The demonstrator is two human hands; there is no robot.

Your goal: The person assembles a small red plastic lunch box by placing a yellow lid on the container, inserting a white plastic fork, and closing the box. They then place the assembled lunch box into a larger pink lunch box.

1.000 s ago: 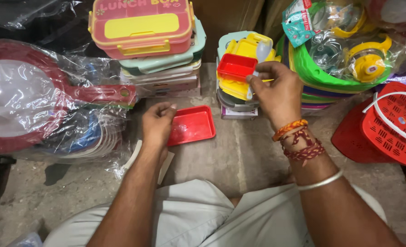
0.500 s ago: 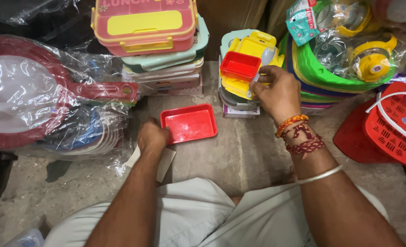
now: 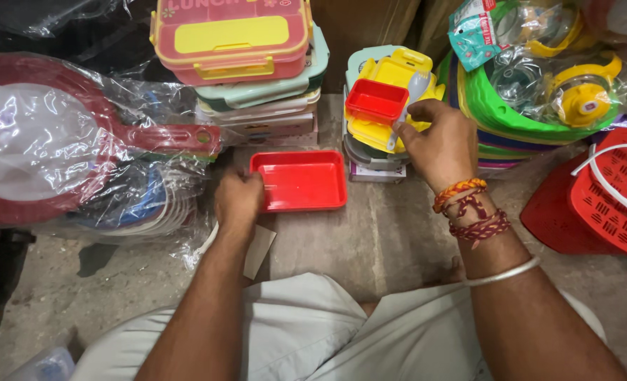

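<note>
My left hand (image 3: 237, 200) grips the left edge of a flat red rectangular tray (image 3: 301, 180) lying on the stone floor. My right hand (image 3: 438, 140) reaches over an open yellow lunch box (image 3: 394, 73) on a stack of boxes; its fingers pinch a pale grey spoon (image 3: 413, 88) that rests across the box. A small red inner container (image 3: 376, 101) sits in the yellow box, just left of that hand. Red and orange threads and a silver bangle ring my right wrist.
A stack of lunch boxes, pink and yellow on top (image 3: 230, 35), stands behind the tray. Plastic-wrapped red sieves (image 3: 52, 134) lie at the left. Green trays with wrapped bottles (image 3: 539, 77) and a red basket (image 3: 603, 197) are at the right.
My left hand slid from the tray's near left corner to its left edge, and the tray now lies squarer to me. My right hand stayed at the yellow box with the spoon.
</note>
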